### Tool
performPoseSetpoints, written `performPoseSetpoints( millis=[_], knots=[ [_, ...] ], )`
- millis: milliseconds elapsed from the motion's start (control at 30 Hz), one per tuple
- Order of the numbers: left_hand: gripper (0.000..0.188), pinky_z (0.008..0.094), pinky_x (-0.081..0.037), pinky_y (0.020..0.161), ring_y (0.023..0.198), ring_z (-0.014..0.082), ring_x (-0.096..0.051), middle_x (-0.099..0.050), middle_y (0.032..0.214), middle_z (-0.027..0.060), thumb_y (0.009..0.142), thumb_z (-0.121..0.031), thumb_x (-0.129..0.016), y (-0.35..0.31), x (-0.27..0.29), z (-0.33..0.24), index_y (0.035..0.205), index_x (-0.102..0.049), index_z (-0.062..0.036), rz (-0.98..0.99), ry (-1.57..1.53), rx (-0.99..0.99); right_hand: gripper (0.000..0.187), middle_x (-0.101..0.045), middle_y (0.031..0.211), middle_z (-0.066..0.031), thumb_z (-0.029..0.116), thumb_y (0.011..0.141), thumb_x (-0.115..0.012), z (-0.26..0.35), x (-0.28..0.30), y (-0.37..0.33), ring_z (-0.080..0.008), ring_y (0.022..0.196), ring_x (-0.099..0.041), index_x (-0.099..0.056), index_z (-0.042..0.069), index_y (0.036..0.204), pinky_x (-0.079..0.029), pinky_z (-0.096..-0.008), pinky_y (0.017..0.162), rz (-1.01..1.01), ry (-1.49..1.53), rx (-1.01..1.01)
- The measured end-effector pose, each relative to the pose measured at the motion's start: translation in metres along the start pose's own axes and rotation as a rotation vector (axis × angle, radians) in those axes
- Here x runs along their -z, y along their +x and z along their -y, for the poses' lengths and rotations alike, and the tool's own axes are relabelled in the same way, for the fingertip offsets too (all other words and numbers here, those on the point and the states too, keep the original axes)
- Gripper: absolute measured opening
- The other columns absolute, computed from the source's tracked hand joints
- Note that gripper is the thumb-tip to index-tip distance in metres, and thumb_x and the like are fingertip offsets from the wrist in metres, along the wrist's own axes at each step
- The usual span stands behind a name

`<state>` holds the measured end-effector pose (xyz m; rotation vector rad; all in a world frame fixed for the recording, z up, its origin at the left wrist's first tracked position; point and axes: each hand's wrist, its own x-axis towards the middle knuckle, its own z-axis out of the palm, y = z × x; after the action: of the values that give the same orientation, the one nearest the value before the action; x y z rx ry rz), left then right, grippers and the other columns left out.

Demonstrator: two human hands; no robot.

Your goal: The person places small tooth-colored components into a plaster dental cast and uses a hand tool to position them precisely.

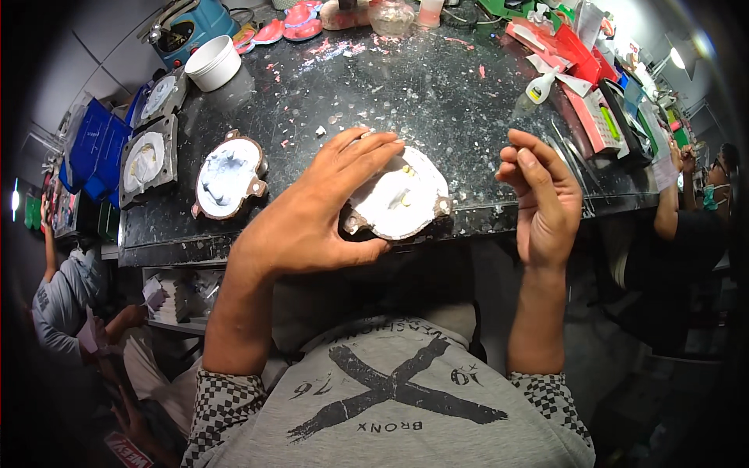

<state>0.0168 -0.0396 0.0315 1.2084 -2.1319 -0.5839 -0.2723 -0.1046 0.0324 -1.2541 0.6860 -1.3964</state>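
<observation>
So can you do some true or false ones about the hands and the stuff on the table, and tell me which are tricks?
1. The left hand curves around the left side of a round mold. True.
2. The right hand touches that mold too. False: it is apart from it, over to the right.
3. A second round mold sits to the right of the right hand. False: it sits to the left of the left hand.
4. The tub is white. True.
5. The box at the far left is yellow. False: it is blue.
</observation>
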Motion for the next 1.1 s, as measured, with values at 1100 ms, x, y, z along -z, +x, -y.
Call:
performPoseSetpoints(
  millis=[1100],
  knots=[
    [0.126,0.0531,-0.042,0.107,0.123,0.0377,-0.046,-0.046,0.129,0.0194,0.052,-0.057,-0.101,-0.022,-0.057,-0.041,0.152,-0.048,-0.0012,-0.557,0.309,0.423,0.015,-0.079,0.101,-0.0116,0.000,0.097,-0.075,-0.010,-0.033,0.012,-0.0148,0.093,-0.075,-0.075,-0.005,0.111,-0.059,-0.0267,0.087,0.200,-0.201,-0.122]
  ],
)
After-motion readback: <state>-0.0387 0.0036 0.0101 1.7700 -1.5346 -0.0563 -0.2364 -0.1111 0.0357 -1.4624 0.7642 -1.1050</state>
